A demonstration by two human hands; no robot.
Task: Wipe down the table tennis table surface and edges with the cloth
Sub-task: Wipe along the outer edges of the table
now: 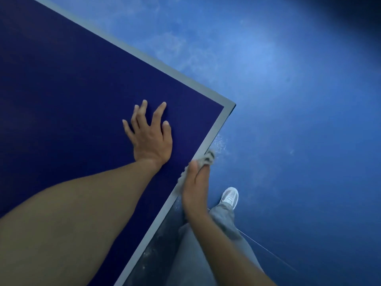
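Note:
The dark blue table tennis table fills the left of the view, with a pale border line along its edges and a corner at mid-right. My left hand lies flat on the surface near that corner, fingers spread. My right hand grips a grey-and-white cloth against the table's near side edge, below the corner. Most of the cloth is hidden under my fingers and palm.
A blue floor with pale scuffs and dust lies beyond the table. My grey trouser leg and white shoe stand close beside the edge. A thin line crosses the floor at lower right.

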